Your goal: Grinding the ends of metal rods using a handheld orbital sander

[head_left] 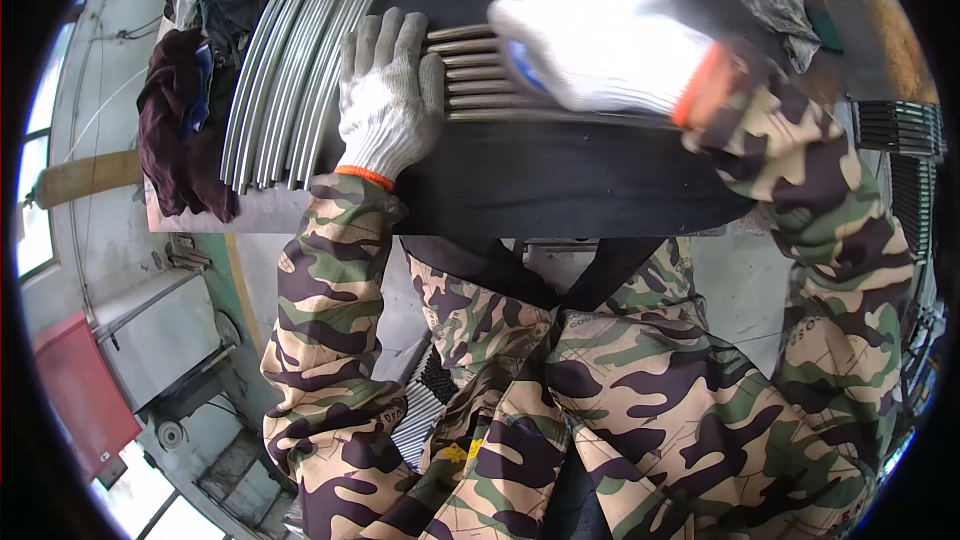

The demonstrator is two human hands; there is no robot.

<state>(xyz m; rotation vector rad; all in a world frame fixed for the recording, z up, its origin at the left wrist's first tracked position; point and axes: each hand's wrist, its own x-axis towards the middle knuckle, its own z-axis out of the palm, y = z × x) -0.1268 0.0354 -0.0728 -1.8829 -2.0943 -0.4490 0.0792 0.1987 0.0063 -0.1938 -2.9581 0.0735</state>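
Note:
My left hand (388, 90), in a white knit glove with an orange cuff, lies flat with fingers stretched out at the left ends of several brownish metal rods (472, 74). The rods lie side by side across a black cloth (560, 175). Over their right part is my right hand (600, 35), gloved alike and smeared by motion. A small blue thing (524, 66) shows under its palm side, seemingly held there; its kind is unclear. The hand hides the rods' right stretch.
Shiny silver metal rods (290, 65) lie in a bundle left of my left hand. A dark maroon cloth (178, 125) hangs at the table's left edge. A crumpled grey cloth (778, 0) lies at the far right. More dark rods (900, 128) are stacked beyond my right arm.

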